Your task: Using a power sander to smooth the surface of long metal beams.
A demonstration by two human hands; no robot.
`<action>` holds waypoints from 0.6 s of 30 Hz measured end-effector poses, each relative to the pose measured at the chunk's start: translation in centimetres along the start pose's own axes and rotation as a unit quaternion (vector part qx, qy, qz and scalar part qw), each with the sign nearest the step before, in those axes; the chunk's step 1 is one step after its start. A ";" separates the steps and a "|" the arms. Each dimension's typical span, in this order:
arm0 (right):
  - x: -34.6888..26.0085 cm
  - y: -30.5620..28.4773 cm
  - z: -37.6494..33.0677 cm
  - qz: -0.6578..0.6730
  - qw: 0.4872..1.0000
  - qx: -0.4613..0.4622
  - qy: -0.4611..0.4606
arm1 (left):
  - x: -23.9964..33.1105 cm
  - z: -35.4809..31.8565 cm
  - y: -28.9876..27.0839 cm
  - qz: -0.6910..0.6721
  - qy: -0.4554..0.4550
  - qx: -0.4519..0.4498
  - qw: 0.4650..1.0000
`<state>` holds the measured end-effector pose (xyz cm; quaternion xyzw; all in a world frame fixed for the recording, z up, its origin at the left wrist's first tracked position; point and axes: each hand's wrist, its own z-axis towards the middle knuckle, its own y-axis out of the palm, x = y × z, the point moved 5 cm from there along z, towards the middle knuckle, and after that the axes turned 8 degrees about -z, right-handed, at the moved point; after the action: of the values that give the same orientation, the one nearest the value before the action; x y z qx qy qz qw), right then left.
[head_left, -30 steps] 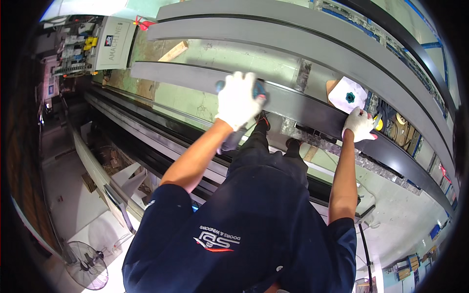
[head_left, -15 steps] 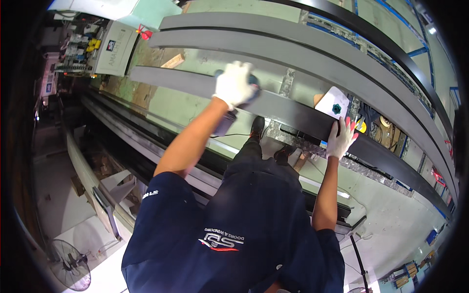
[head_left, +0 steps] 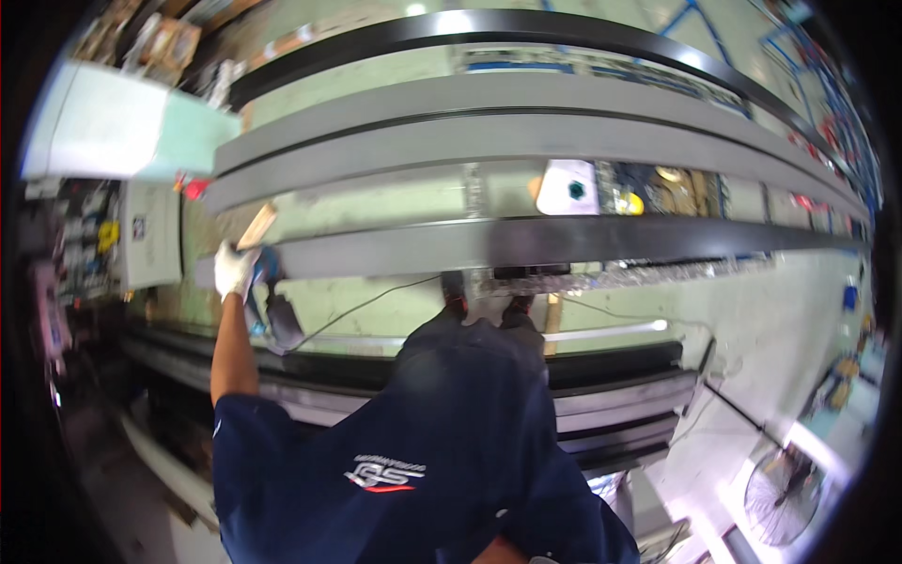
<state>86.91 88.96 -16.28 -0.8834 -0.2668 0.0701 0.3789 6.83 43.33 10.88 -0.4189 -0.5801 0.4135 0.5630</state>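
Since 0.5 s ago: the gloved left hand point(head_left: 235, 270) has swung far out to the person's left along the beam; the right hand, which was on the beam by the white block, is gone from view.
Left hand: in a white glove, fingers curled around the grip of a blue power tool point(head_left: 266, 282) at the left end of the nearest grey beam point(head_left: 526, 242).
Right hand: out of sight, so I cannot tell its state.
Tool position: pressed against the beam's near edge, dark body hanging below the hand, black cord point(head_left: 362, 305) trailing right toward the legs.
Beam axis: long axis runs left to right, with 2 more grey beams parallel behind it.
White block point(head_left: 568, 187): lies untouched beyond the beam, near a yellow piece point(head_left: 631, 203).
Arm: stretched straight, likely to reach the beam's end without stepping.
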 end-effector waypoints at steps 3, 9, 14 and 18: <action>0.3 -2.4 -4.3 0.032 0.998 0.004 0.062 | -1.0 -2.3 0.6 0.018 0.028 -0.001 0.999; -1.3 -1.8 -7.7 0.094 0.991 -0.014 0.096 | 14.0 -11.6 4.8 -0.001 0.185 -0.065 0.981; -2.5 0.6 -8.9 0.147 0.983 -0.045 0.100 | 29.4 -21.0 9.3 0.019 0.300 -0.142 0.943; -2.0 1.1 -8.0 0.199 0.973 -0.048 0.107 | 41.3 -27.7 12.5 0.010 0.401 -0.180 0.898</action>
<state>88.23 82.22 -11.56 -0.9384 -0.0461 0.0364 0.3406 34.12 86.66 12.33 -0.6495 -0.3659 0.1048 0.6583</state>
